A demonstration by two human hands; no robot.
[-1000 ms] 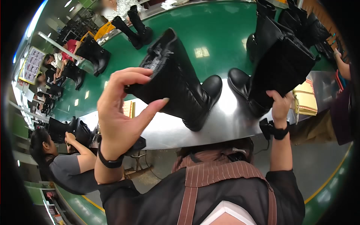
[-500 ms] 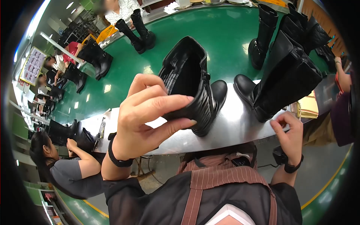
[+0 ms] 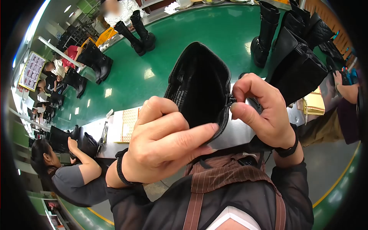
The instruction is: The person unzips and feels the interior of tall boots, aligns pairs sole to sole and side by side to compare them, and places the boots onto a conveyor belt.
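One black boot (image 3: 201,82), at twelve o'clock, is gripped by the left hand (image 3: 163,140) near six o'clock on its rim (image 3: 226,73) and pinched by the right hand (image 3: 264,115) near four, where uneven pulling could strain it.

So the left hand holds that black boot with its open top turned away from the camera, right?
Not quite. The left hand does hold that black boot, but the head view shows its open top turned toward the camera.
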